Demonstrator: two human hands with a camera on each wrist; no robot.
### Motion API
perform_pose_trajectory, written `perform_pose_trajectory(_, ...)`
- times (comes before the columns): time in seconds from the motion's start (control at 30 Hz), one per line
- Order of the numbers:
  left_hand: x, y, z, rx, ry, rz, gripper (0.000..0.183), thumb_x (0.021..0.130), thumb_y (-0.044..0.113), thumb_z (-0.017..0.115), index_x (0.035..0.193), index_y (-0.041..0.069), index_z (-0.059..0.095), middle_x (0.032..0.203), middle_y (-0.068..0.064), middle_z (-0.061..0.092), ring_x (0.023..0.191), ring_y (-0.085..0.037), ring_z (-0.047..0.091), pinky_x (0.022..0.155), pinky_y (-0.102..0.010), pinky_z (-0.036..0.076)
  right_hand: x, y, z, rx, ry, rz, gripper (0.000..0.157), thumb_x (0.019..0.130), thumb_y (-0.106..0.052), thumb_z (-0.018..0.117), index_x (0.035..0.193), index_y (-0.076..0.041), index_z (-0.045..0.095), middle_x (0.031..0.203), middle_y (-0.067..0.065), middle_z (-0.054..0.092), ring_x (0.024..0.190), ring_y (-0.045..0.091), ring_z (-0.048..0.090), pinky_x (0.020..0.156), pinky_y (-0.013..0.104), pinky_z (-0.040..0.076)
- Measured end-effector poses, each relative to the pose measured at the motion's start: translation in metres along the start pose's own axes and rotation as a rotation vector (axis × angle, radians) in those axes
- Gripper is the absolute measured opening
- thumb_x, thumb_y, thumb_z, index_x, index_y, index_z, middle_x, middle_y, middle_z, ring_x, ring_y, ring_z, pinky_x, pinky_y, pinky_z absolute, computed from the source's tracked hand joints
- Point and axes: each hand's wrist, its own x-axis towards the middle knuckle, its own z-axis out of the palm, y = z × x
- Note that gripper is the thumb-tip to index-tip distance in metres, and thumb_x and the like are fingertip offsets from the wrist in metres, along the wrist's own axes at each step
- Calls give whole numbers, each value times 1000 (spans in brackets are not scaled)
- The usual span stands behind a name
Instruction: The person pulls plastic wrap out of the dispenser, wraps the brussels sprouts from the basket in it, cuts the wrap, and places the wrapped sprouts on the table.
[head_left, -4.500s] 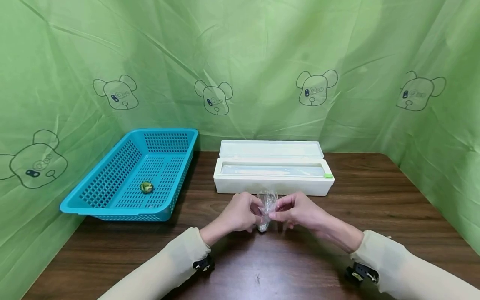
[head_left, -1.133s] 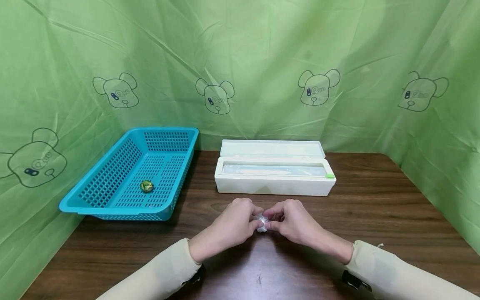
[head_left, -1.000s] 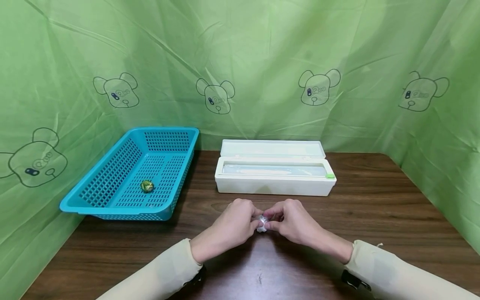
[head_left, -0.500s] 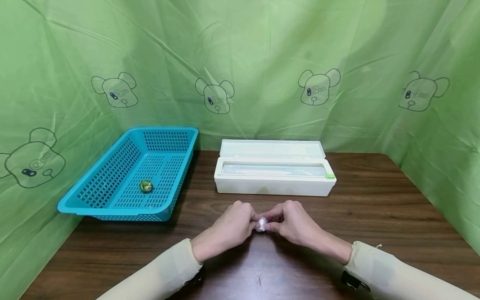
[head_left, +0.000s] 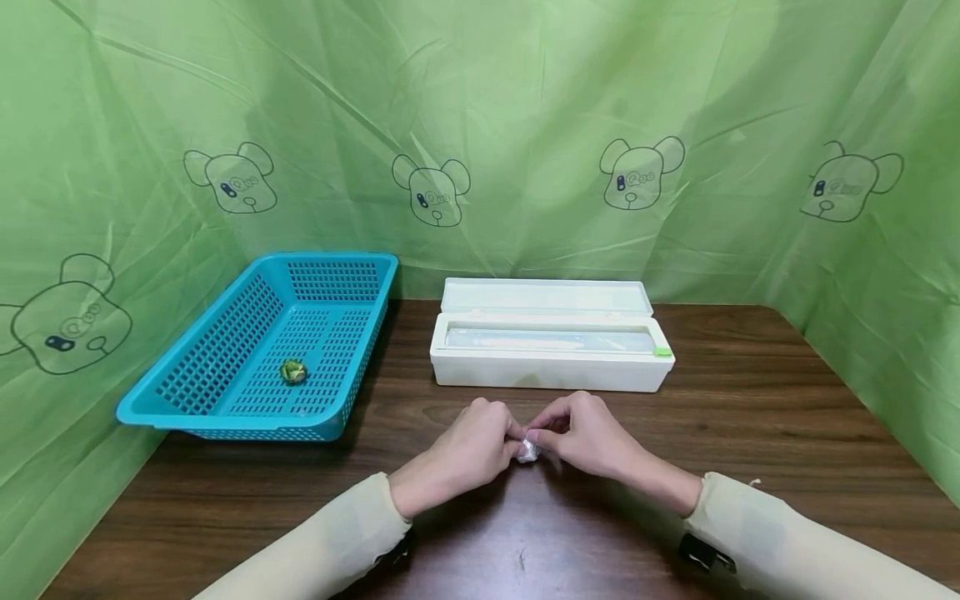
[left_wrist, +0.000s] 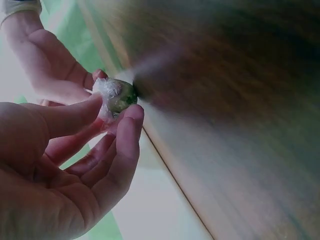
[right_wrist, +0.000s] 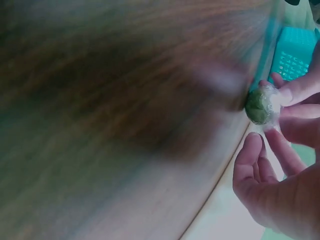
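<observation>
A small Brussels sprout (right_wrist: 257,107) in crumpled cling film (left_wrist: 106,91) sits low over the table between both hands; its green side shows in the wrist views. My left hand (head_left: 474,447) pinches the gathered film with thumb and forefinger from the left, its other fingers curled beneath. From the right, my right hand (head_left: 592,435) pinches the film at the top of the sprout, thumb and forefinger close together. In the head view the fingertips cover much of the bundle. Another Brussels sprout (head_left: 293,372), unwrapped, lies in the blue basket (head_left: 352,367).
Behind the hands stands a white cling film dispenser (head_left: 547,371), its lid raised and a green slider (head_left: 662,352) at the right end. The basket is at the back left of the brown wooden table (head_left: 750,400). A green printed curtain (head_left: 525,100) encloses the back and sides.
Over four seconds ago the film stood up as a tall tuft; now it is bunched down on the sprout. In the last half second my right thumb and forefinger have shifted over its top.
</observation>
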Motion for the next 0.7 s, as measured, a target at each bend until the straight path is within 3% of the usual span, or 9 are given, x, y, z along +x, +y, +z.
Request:
perform_pose_trajectory(0.3, 3, 2, 0, 27, 16, 13, 8, 90, 9, 85, 98, 11, 87, 93, 2, 79, 76, 3, 62, 67, -19, 52, 5, -2, -4, 39, -15, 86, 7, 89, -8, 84, 83, -10, 81, 72, 0, 73, 62, 11, 60, 57, 27, 49)
perform_pose_trajectory(0.6, 5, 1, -1, 5, 7, 40, 10, 89, 6, 84, 97, 11, 86, 93, 0, 79, 72, 3, 57, 63, -19, 50, -2, -1, -6, 8, -65, -17, 7, 86, -15, 89, 90, -13, 84, 81, -8, 75, 67, 10, 65, 60, 25, 52)
perform_pose_trajectory(0.7, 6, -3, -3, -72, -40, -4, 6, 91, 8, 83, 96, 9, 86, 85, -2, 79, 62, 2, 56, 59, -19, 48, -3, 0, -3, -21, -53, -50, 7, 86, -15, 89, 90, -13, 85, 85, -9, 76, 71, 7, 66, 64, 25, 54)
